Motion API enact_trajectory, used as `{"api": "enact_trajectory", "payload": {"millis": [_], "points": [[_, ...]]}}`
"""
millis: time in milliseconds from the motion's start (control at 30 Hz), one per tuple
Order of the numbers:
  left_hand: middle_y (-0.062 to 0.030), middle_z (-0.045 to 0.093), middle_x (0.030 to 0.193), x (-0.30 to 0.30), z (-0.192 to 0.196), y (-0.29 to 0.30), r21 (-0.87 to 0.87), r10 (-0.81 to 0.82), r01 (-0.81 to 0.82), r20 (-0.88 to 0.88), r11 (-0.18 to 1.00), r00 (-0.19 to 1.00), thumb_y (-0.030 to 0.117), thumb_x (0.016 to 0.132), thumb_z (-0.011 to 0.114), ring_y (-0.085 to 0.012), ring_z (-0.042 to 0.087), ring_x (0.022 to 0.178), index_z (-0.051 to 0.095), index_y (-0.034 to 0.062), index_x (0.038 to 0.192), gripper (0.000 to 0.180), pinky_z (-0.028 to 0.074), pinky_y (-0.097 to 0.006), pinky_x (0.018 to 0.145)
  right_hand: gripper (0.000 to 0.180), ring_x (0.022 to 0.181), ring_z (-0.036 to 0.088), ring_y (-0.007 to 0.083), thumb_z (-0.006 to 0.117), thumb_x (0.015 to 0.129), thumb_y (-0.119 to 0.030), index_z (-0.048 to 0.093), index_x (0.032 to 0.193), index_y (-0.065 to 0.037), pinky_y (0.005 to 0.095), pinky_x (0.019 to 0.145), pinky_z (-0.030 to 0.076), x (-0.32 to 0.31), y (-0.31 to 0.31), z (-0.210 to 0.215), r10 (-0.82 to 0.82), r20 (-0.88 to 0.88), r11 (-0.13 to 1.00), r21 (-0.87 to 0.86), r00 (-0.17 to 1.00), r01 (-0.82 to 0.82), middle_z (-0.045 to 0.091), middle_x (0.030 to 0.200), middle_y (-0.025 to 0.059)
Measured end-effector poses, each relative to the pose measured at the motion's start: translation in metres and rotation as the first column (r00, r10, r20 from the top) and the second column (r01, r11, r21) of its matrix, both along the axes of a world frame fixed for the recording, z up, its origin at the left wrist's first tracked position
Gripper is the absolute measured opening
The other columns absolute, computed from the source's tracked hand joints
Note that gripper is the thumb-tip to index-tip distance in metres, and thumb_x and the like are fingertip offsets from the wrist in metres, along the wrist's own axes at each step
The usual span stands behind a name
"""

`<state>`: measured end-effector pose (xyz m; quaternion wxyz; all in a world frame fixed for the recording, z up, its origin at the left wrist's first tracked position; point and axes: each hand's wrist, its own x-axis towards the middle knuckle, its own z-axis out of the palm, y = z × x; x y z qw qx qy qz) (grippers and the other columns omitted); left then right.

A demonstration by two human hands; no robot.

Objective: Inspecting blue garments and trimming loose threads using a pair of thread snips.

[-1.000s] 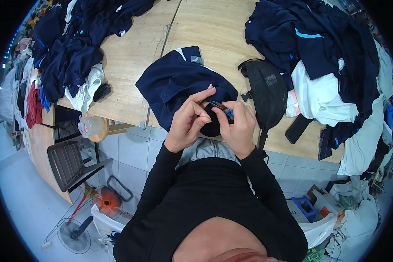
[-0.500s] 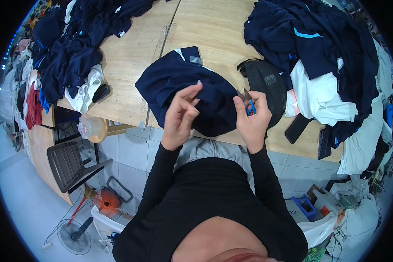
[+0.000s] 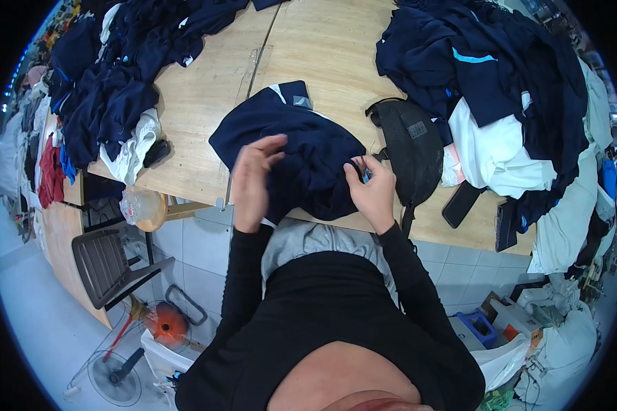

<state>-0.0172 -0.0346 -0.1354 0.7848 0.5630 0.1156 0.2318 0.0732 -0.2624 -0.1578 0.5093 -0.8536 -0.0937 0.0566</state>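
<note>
A dark navy garment (image 3: 301, 154) lies bunched on the wooden table (image 3: 336, 55) right in front of me. My left hand (image 3: 252, 179) hovers over its left part with fingers spread and nothing in it. My right hand (image 3: 370, 193) rests at the garment's right edge, fingers pinched on a small blue tool (image 3: 365, 175) and touching the cloth. Both forearms wear black sleeves.
A black mesh pouch (image 3: 411, 147) lies just right of the garment. Heaps of navy and white clothes (image 3: 500, 89) fill the right side, and another pile of clothes (image 3: 110, 82) the far left. A dark phone (image 3: 461, 204) lies near the table's front edge. A grey chair (image 3: 106, 264) stands below left.
My hands were together at the garment's middle a second ago. They have parted: the left hand has opened and moved left, the right has moved to the garment's right edge with the blue tool.
</note>
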Motion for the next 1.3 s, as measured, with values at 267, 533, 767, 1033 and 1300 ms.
{"api": "enact_trajectory", "payload": {"millis": [267, 533, 767, 1033, 1300], "points": [[-0.0115, 0.081, 0.120, -0.023, 0.009, -0.039, -0.066, -0.297, 0.290, -0.251, 0.955, 0.921, 0.016, 0.115, 0.064, -0.0138, 0.074, 0.107, 0.070, -0.0034, 0.141, 0.033, 0.056, -0.027, 0.097, 0.027, 0.071, 0.069, 0.0186, 0.087, 0.084, 0.009, 0.084, 0.109, 0.000, 0.0303, 0.063, 0.053, -0.032, 0.011, 0.054, 0.035, 0.554, 0.993, 0.077, 0.832, -0.093, 0.072, 0.100, 0.0098], [-0.0103, 0.072, 0.139, -0.008, 0.011, -0.067, -0.450, -0.350, 0.289, -0.057, 0.845, 0.935, -0.001, 0.107, 0.071, -0.0134, 0.068, 0.122, 0.056, -0.0048, 0.156, 0.052, 0.054, -0.029, 0.109, 0.013, 0.065, 0.062, 0.0122, 0.078, 0.094, 0.005, 0.081, 0.106, 0.000, 0.0256, 0.061, 0.048, -0.059, 0.000, 0.056, 0.180, 0.345, 0.927, 0.254, 0.921, -0.276, 0.074, 0.110, 0.0096], [-0.0119, 0.074, 0.136, -0.012, 0.017, -0.059, -0.331, -0.303, 0.272, -0.045, 0.904, 0.952, -0.014, 0.094, 0.077, -0.0155, 0.070, 0.123, 0.057, -0.0039, 0.152, 0.062, 0.055, -0.030, 0.109, 0.010, 0.073, 0.054, 0.0053, 0.078, 0.100, -0.001, 0.072, 0.093, 0.002, 0.0221, 0.065, 0.041, -0.011, -0.032, 0.035, -0.020, 0.030, 0.955, 0.296, 0.999, 0.010, 0.074, 0.103, 0.0079], [-0.0130, 0.070, 0.145, -0.016, 0.008, -0.060, -0.310, -0.306, 0.287, -0.012, 0.906, 0.952, -0.016, 0.094, 0.076, -0.0148, 0.067, 0.130, 0.054, -0.0020, 0.152, 0.064, 0.053, -0.029, 0.111, 0.041, 0.084, 0.072, 0.0181, 0.094, 0.085, -0.005, 0.083, 0.124, -0.005, 0.0259, 0.074, 0.056, -0.027, -0.003, 0.085, 0.197, 0.380, 0.956, 0.132, 0.904, -0.264, 0.074, 0.115, 0.0107], [-0.0162, 0.063, 0.157, -0.014, 0.021, -0.062, -0.252, -0.337, 0.307, -0.086, 0.918, 0.938, -0.018, 0.096, 0.072, -0.0186, 0.065, 0.136, 0.041, -0.0023, 0.166, 0.079, 0.051, -0.031, 0.114, 0.010, 0.076, 0.061, 0.0107, 0.082, 0.096, 0.002, 0.072, 0.097, 0.002, 0.0253, 0.066, 0.048, -0.022, -0.012, 0.055, 0.100, 0.149, 0.922, 0.358, 0.984, -0.148, 0.074, 0.102, 0.0077]]}}
